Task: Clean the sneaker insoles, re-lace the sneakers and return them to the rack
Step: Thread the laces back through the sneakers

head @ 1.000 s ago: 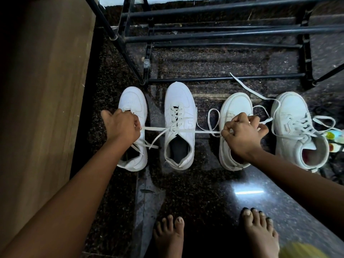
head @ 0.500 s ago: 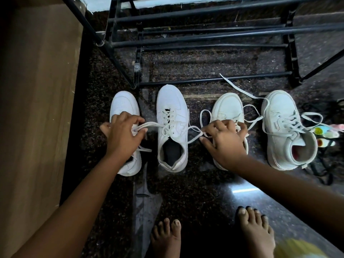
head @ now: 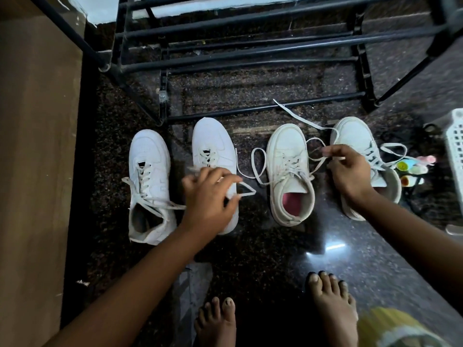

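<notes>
Four white sneakers stand in a row on the dark floor before the black rack (head: pixel 253 47). The first sneaker (head: pixel 147 169) is laced, its ends loose. My left hand (head: pixel 208 199) hovers over the second sneaker (head: pixel 213 139), fingers curled on its lace (head: pixel 246 192), which loops out to the right. The third sneaker (head: pixel 285 146) shows a pink insole (head: pixel 293 202). Over the fourth sneaker (head: pixel 350 132), my right hand (head: pixel 349 171) pinches a lace end (head: pixel 317 162) that trails across the third sneaker. Another loose lace (head: pixel 298 116) lies toward the rack.
A wooden panel (head: pixel 37 159) walls the left side. At the right edge stands a white plastic basket (head: pixel 454 151), with small colourful items (head: pixel 411 169) beside it. My bare feet (head: pixel 333 304) are at the bottom, next to a yellow object (head: pixel 390 329).
Both hands moved right: the left from the first sneaker to over the second, the right from the third to the fourth. The lace stretched between them has gone slack.
</notes>
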Motion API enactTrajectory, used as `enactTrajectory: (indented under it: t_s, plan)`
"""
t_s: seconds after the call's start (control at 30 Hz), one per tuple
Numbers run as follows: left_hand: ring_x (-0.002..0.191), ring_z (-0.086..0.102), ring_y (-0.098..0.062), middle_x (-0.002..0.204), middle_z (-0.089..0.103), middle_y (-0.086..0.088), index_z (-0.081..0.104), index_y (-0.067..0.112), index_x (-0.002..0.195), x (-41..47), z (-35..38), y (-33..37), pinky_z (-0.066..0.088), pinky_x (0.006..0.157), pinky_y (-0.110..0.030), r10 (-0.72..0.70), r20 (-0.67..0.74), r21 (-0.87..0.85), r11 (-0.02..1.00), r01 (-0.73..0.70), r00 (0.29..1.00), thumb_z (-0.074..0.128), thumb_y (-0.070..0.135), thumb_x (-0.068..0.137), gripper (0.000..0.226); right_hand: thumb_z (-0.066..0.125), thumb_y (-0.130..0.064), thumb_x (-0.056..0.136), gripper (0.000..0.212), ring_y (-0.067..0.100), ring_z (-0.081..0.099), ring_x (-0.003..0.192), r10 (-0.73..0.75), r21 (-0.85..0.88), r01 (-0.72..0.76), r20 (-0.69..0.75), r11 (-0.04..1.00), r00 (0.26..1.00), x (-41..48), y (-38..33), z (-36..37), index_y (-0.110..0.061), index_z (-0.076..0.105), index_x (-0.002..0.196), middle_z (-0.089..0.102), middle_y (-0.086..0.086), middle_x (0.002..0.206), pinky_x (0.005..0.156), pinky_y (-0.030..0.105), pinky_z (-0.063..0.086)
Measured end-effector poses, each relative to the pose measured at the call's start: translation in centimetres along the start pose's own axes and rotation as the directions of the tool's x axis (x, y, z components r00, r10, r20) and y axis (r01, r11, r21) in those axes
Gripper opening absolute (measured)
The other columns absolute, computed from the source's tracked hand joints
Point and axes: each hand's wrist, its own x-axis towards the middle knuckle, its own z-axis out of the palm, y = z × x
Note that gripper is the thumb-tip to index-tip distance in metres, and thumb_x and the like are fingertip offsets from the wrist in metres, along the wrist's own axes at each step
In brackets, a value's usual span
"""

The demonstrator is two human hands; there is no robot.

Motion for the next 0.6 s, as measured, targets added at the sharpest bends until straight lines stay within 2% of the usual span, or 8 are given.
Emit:
enactTrajectory:
  t_s: [0.07, 0.13, 0.2, 0.27, 0.33, 0.4, 0.5, 0.6]
  plan:
    - [0.103, 0.051, -0.016, 0.11, 0.062, 0.01, 0.061, 0.028, 0.111, 0.5, 1.0, 2.0, 0.017, 0.075, -0.031, 0.065, 0.081, -0.002, 0.998, -0.065, 0.995, 0.052, 0.034, 0.079, 0.034, 0.047, 0.009, 0.083, 0.039, -0.004, 0.053, 0.057, 0.016, 0.018, -0.018, 0.078, 1.0, 0.997, 0.1, 1.1, -0.7, -0.016, 0.064, 0.108, 0.066, -0.002, 0.097, 0.053, 0.01, 0.041]
    - [0.11, 0.05, -0.018, 0.121, 0.058, 0.007, 0.051, 0.025, 0.127, 1.2, 2.0, 3.6, 0.015, 0.076, -0.031, 0.049, 0.172, -0.006, 0.999, -0.049, 0.984, 0.05, 0.027, 0.084, 0.043, 0.052, 0.01, 0.083, 0.041, 0.003, 0.058, 0.07, 0.002, -0.002, -0.002, 0.161, 1.0, 0.987, 0.0, 2.1, -1.1, -0.024, 0.063, 0.103, 0.066, -0.006, 0.102, 0.068, 0.021, 0.048]
    - [0.118, 0.044, -0.019, 0.13, 0.052, 0.002, 0.035, 0.022, 0.14, 2.2, 3.2, 4.8, 0.017, 0.082, -0.032, -0.028, 0.261, -0.032, 0.999, 0.038, 0.965, 0.048, 0.019, 0.089, 0.052, 0.054, 0.012, 0.085, 0.043, -0.003, 0.058, 0.067, 0.002, -0.007, 0.0, 0.279, 1.0, 0.96, -0.4, 2.3, -1.1, -0.026, 0.06, 0.103, 0.064, -0.009, 0.098, 0.07, 0.018, 0.047]
    - [0.12, 0.043, -0.022, 0.128, 0.051, -0.002, 0.025, 0.021, 0.143, 3.3, 4.3, 5.7, 0.023, 0.088, -0.035, -0.114, 0.351, -0.051, 0.989, 0.141, 0.929, 0.046, 0.013, 0.089, 0.058, 0.052, 0.016, 0.083, 0.045, -0.01, 0.057, 0.065, -0.045, -0.054, 0.071, 0.383, 0.996, 0.923, -1.0, 2.1, -1.0, -0.018, 0.057, 0.111, 0.065, -0.003, 0.096, 0.069, 0.009, 0.044]
    - [0.121, 0.045, -0.025, 0.129, 0.054, -0.004, 0.024, 0.021, 0.143, 4.0, 5.3, 6.0, 0.026, 0.09, -0.038, -0.147, 0.402, -0.055, 0.981, 0.185, 0.904, 0.045, 0.012, 0.089, 0.058, 0.053, 0.017, 0.082, 0.043, -0.015, 0.055, 0.062, -0.111, -0.082, 0.158, 0.406, 0.984, 0.907, -1.6, 1.7, -0.9, -0.012, 0.056, 0.114, 0.063, -0.005, 0.088, 0.064, 0.001, 0.039]
    - [0.124, 0.045, -0.027, 0.133, 0.053, -0.005, 0.024, 0.021, 0.142, 4.4, 5.8, 6.1, 0.027, 0.094, -0.041, -0.148, 0.452, -0.065, 0.978, 0.198, 0.88, 0.044, 0.015, 0.091, 0.055, 0.055, 0.014, 0.083, 0.039, -0.019, 0.054, 0.06, -0.173, -0.094, 0.226, 0.393, 0.97, 0.903, -1.8, 1.5, -0.8, -0.009, 0.056, 0.115, 0.06, -0.005, 0.085, 0.06, -0.001, 0.037]
    - [0.122, 0.046, -0.028, 0.131, 0.053, -0.006, 0.028, 0.02, 0.14, 4.6, 6.1, 6.4, 0.027, 0.097, -0.043, -0.167, 0.459, -0.016, 0.98, 0.196, 0.873, 0.043, 0.02, 0.093, 0.049, 0.063, 0.003, 0.084, 0.027, -0.011, 0.056, 0.066, -0.224, -0.172, 0.3, 0.36, 0.938, 0.906, -1.6, 2.0, -0.8, -0.015, 0.062, 0.104, 0.062, 0.0, 0.092, 0.063, 0.006, 0.04]
    - [0.115, 0.049, -0.029, 0.117, 0.059, -0.007, 0.035, 0.02, 0.134, 4.8, 6.0, 6.8, 0.028, 0.092, -0.041, -0.206, 0.447, 0.043, 0.977, 0.21, 0.871, 0.043, 0.02, 0.093, 0.042, 0.064, -0.001, 0.085, 0.02, -0.005, 0.054, 0.064, -0.227, -0.211, 0.321, 0.375, 0.923, 0.899, -1.7, 2.3, -0.8, -0.019, 0.06, 0.092, 0.056, -0.014, 0.077, 0.061, 0.01, 0.038]
